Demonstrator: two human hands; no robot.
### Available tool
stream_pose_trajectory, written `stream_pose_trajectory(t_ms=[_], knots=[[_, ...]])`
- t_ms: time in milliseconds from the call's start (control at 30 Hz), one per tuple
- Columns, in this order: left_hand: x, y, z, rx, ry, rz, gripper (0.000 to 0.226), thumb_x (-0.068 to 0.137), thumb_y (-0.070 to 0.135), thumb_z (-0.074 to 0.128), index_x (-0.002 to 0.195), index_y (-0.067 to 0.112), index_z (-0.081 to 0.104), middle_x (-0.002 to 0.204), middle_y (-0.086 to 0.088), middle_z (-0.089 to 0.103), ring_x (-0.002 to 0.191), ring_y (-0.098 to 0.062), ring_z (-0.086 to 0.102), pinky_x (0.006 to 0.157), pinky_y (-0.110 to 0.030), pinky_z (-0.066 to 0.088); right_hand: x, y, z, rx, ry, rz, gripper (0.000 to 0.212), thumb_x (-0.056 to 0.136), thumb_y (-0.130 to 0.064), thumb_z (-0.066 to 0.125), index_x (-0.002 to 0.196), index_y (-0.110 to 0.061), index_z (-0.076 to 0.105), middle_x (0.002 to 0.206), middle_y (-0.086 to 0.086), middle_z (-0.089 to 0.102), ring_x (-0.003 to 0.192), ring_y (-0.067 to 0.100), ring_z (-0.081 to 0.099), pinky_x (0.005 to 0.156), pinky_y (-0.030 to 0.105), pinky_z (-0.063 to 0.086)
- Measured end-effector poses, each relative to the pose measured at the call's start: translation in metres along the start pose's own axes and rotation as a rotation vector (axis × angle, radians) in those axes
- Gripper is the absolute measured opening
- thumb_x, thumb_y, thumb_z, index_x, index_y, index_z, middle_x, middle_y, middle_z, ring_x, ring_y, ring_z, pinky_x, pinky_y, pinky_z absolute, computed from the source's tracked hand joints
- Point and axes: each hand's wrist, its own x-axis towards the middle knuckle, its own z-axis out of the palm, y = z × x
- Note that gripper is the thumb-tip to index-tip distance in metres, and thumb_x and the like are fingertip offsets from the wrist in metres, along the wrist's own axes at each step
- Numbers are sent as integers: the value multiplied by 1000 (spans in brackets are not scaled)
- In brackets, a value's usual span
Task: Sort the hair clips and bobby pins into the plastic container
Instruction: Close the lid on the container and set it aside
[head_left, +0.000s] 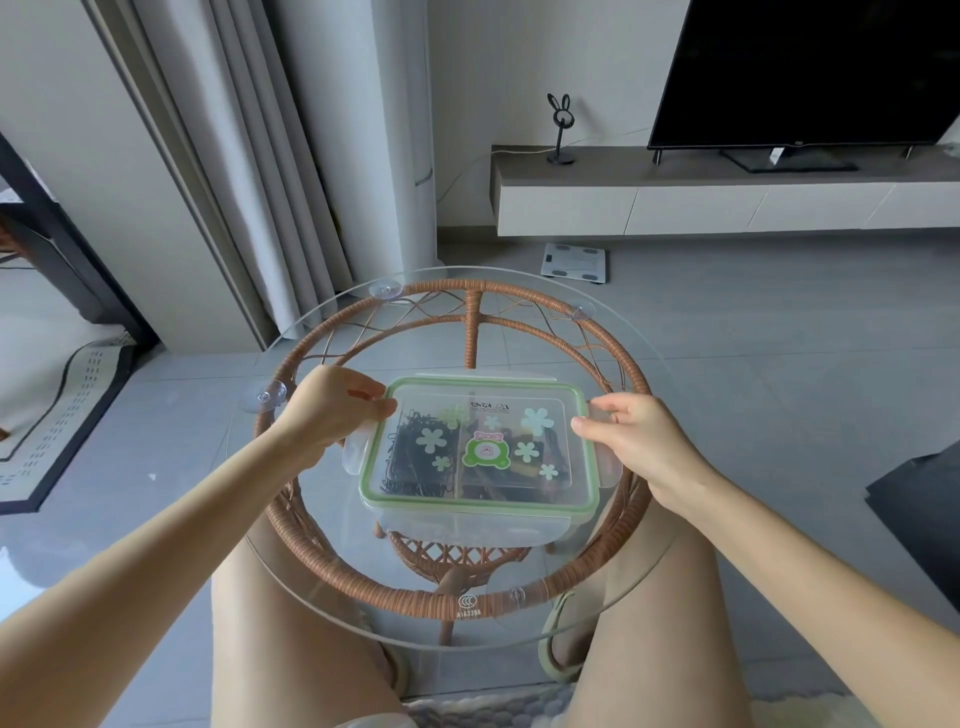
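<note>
A round glass tabletop (613, 587) sat on a rattan frame (415, 605). Beyond it a dark television (810, 67) stood on a low cabinet (675, 205), with a rabbit-eared stand (561, 130) nearby, a bathroom scale (573, 261) on the floor, and curtains (244, 156) at left

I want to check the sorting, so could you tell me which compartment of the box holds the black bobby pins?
The left compartment, beside the left hand, holds the thin black pins. The right compartment holds bigger, coloured clips.

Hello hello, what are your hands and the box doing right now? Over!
Left hand and right hand at the container sides. Lid on, bobby pins left, hair clips right. Nothing blocking.
</note>
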Motion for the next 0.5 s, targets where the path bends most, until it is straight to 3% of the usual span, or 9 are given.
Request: stream_pose_trajectory(t_ms=[133,233,300,400,500], knots=[[-1,3,2,21,11,27,33,79,15,71,110,6,68,106,-11,70,95,-29,65,72,-29,51,1,-2,0,64,-6,16,48,83,-17,67,128,-8,52,132,7,54,99,9,46,80,23,36],[-2,9,1,50,10,39,31,80,15,71,109,6,68,98,-8,68,91,-29,64,60,-23,49,2,-3,1,107,9,18,48,82,-16,68,127,-9,53,133,7,54,101,10,46,82,24,36],[-1,11,0,54,-2,29,31,79,14,71,109,6,69,93,-6,66,89,-28,63,59,-24,48,2,-3,0,120,4,36,47,83,-15,67,128,-10,53,132,7,54,94,9,49,74,19,39],[0,11,-1,42,-23,-3,31,78,12,72,108,6,69,91,-5,66,88,-28,64,74,-33,55,0,-1,-2,121,-20,54,48,83,-13,67,129,-12,52,130,5,55,73,-5,48,52,11,38],[1,9,-1,30,-48,-33,32,76,10,73,108,8,69,93,-7,68,91,-30,66,85,-43,56,-2,-1,-5,119,-45,66,49,84,-13,66,130,-13,52,129,3,56,68,-7,47,44,9,43]])
